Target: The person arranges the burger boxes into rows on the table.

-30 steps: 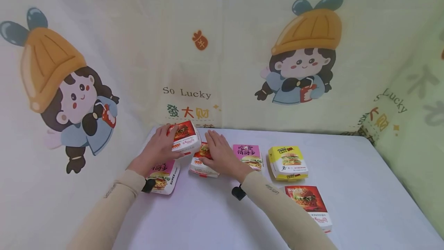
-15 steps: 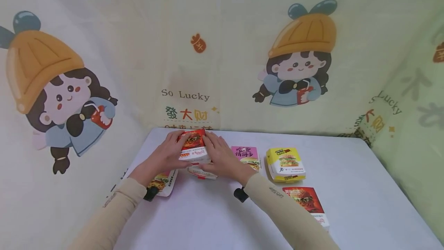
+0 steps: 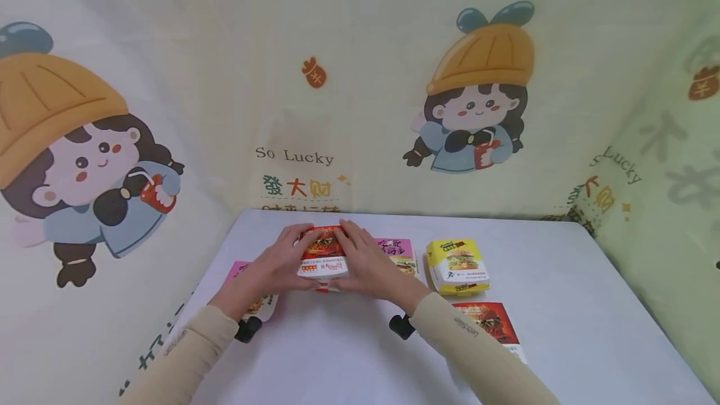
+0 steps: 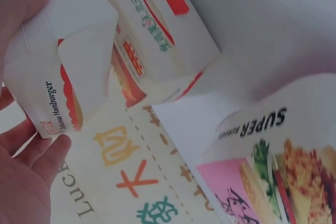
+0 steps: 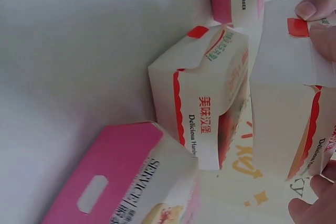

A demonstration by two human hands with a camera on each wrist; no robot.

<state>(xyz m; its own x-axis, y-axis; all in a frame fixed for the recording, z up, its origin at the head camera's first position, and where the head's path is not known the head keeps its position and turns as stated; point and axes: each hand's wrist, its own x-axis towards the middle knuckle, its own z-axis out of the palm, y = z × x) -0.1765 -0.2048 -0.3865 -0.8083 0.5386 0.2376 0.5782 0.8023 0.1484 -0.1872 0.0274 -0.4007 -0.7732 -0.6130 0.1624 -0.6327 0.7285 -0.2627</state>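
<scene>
Both hands grip a red and white hamburger box (image 3: 323, 252) near the back left of the table. My left hand (image 3: 281, 265) holds its left side, thumb at the front and fingers round the far side. On the right side my right hand (image 3: 374, 267) grips likewise, its thumb by the red tab in the right wrist view. The held box (image 5: 286, 93) hangs in the air above a matching hamburger box (image 5: 199, 93), which stands on the table and is mostly hidden in the head view. Whether the two boxes touch, I cannot tell.
A pink burger box (image 3: 261, 310) lies beside the left forearm, and another pink box (image 3: 396, 249) stands behind the right hand. Farther right is a yellow burger box (image 3: 458, 267). One more red and white box (image 3: 492, 324) is partly behind the right sleeve. A printed curtain (image 3: 371, 111) borders the table.
The held box has come rightward and down over the matching box. My right hand, earlier on the lower box, now grips the held box together with the left.
</scene>
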